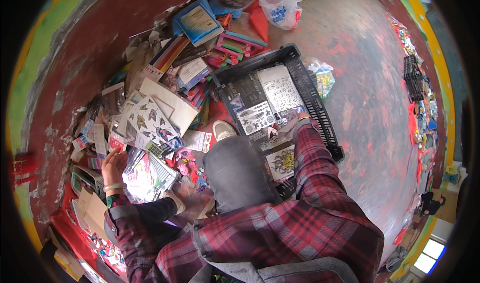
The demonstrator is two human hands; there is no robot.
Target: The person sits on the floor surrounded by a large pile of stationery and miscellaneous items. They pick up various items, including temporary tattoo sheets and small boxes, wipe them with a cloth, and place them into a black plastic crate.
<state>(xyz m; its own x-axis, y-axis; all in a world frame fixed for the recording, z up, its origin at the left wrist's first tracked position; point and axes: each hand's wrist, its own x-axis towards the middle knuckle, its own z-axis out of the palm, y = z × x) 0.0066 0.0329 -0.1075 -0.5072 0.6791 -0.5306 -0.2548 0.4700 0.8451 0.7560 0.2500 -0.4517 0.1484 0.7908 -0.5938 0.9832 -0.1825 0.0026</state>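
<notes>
Reaching into black crate [327,130], R hand [303,116] touched clear greyish pkt [288,122] inside, grip unclear. L hand [114,166] hung loosely spread nr left pile [150,118]. Floor [360,78] was grey w/ red smears, left wall [57,100] dark red.

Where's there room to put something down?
Bare floor stretches from the clear bag beside the black crate to the colourful clutter at far right, with more right of the white bag. The heap left of the crate is crowded.

Illumination is moderate. Glare overexposes the glossy white plastic packet [140,179] beside the left hand [114,165]. White rectangular panes [430,256] shine far beyond the right hand [303,116]. Fisheye curvature bends outer edges; rim darkens to black.
</notes>
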